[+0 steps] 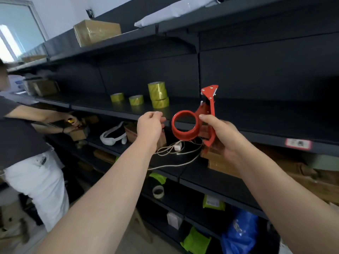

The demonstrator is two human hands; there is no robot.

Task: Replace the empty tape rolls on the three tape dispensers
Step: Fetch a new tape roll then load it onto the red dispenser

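Dark metal shelving (256, 114) fills almost all the view, with several levels that carry boxes and packets. At the far left another person (27, 134) stands and works at the same shelving with both hands.

The right hand (220, 132) is clamped on the handle of a red tape dispenser (197, 125) and holds it in the air in front of the middle shelf, with the cutter end pointing up. The round hub of the dispenser looks bare, with no roll on it. The left hand (150, 125) is just beside the hub and does not touch it. Its fingers are curled together, and nothing can be seen between them.

The new rolls stand behind the hands on the middle shelf: a stack of yellow-green tape (158, 95) and, to its left, two single rolls (136, 100) and (117, 97), a little apart from each other. On a lower shelf lies one pale, thin roll (158, 191), possibly a used one.

The dispenser seems light and stiff, so one hand at the handle is probably enough. The cutter at the top is likely sharp, and fingers should stay away from it. A tape roll should be light and firm, but smooth on its face. The safer hold is across the outer rim, or with a thumb inside the core, so that it slides straight over the hub.
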